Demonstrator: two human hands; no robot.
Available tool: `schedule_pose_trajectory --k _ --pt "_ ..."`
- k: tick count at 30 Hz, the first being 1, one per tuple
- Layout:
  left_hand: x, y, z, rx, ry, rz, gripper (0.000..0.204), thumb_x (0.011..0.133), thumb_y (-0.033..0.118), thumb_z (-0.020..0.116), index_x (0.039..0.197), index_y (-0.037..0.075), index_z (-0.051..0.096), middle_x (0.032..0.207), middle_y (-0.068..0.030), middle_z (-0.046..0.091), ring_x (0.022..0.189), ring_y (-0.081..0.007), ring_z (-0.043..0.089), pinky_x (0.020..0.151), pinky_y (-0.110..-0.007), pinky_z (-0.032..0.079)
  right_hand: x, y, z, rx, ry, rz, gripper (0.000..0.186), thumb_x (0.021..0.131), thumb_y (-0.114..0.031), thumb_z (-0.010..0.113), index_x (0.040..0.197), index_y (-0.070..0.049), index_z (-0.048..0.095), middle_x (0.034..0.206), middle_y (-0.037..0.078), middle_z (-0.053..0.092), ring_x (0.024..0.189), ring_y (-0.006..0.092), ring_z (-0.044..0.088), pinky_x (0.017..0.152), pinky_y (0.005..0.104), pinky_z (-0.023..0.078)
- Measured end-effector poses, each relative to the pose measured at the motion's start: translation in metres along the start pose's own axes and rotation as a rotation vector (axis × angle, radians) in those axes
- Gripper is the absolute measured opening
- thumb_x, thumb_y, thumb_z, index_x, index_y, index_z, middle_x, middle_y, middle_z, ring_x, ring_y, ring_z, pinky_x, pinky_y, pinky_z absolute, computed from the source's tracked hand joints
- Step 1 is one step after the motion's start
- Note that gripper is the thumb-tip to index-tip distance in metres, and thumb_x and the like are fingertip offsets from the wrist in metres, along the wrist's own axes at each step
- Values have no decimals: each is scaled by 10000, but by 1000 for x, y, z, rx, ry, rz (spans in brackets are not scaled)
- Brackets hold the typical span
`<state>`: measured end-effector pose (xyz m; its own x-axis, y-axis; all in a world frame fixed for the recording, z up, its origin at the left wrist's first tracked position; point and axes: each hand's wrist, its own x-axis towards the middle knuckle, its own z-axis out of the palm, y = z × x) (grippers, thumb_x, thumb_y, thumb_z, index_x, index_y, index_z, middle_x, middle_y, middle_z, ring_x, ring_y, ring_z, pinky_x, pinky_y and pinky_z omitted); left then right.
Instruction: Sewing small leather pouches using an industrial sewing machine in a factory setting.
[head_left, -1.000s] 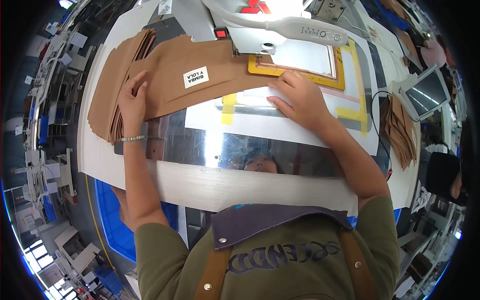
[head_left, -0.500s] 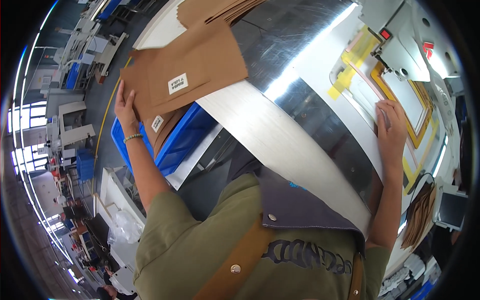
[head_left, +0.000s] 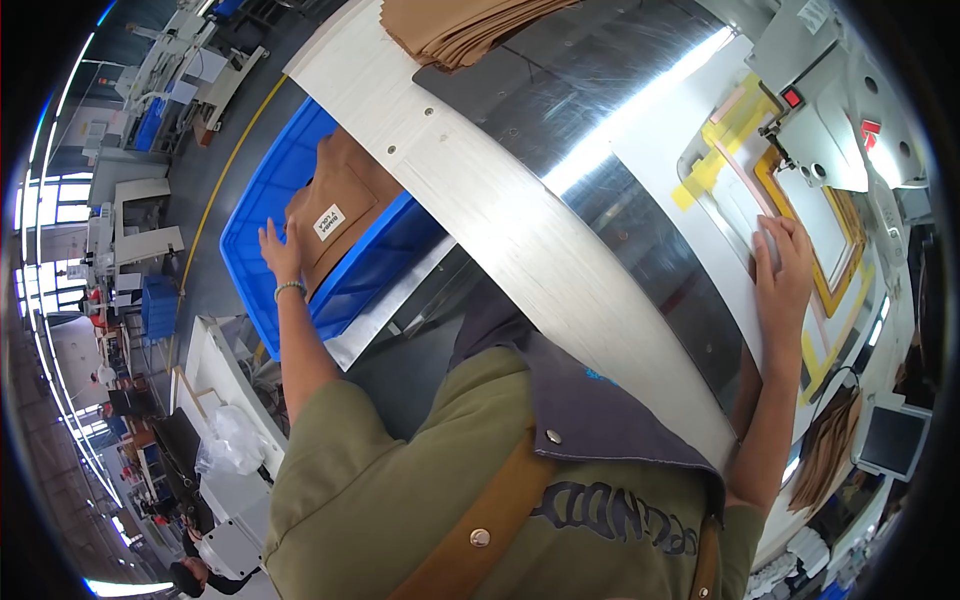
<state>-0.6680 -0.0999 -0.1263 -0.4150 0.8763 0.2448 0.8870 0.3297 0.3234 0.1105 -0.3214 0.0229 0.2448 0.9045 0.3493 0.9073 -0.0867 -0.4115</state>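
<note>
My left hand (head_left: pixel 282 255) is over the blue bin (head_left: pixel 262 195) on the left, fingers spread, beside a brown fabric piece (head_left: pixel 350 192) bearing a white label (head_left: pixel 328 222). That piece lies in the bin on more brown fabric. Nothing shows in the hand's grasp. On the right, my right hand (head_left: pixel 785 262) rests on the white sewing template (head_left: pixel 735 235), fingers loosely stretched and slightly bent. Close by its fingertips is a yellow-edged frame (head_left: pixel 835 275) under the sewing machine head (head_left: pixel 825 150).
A stack of brown fabric pieces (head_left: pixel 455 35) sits at the far edge of the shiny metal table (head_left: pixel 640 255). More brown pieces (head_left: pixel 825 450) hang at the right, near a small screen (head_left: pixel 893 440). A clear plastic bag (head_left: pixel 232 440) lies at lower left.
The labelled brown piece my left hand held above the bin has gone down into it. That hand has let go and lowered. My right hand stays on the template.
</note>
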Motion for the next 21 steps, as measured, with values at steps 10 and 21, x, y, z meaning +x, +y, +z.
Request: schedule_pose_trajectory --k 10,21 --pt "-19 125 35 369 -195 535 830 1020 644 617 1680 177 431 1767 -127 348 1617 -348 334 1272 -595 270 -2 2 0 -32 -27 56 289 1067 -185 678 1271 12 731 1285 158 646 1275 310 614 1116 382 455" --pt "-12 347 -65 -1127 126 556 247 1086 80 640 1296 -9 735 1318 -117 746 1186 -195 713 1049 -333 551 2 3 -3 36 86 10 113 1016 -83 710 1057 23 708 1030 147 679 981 305 681 846 378 540"
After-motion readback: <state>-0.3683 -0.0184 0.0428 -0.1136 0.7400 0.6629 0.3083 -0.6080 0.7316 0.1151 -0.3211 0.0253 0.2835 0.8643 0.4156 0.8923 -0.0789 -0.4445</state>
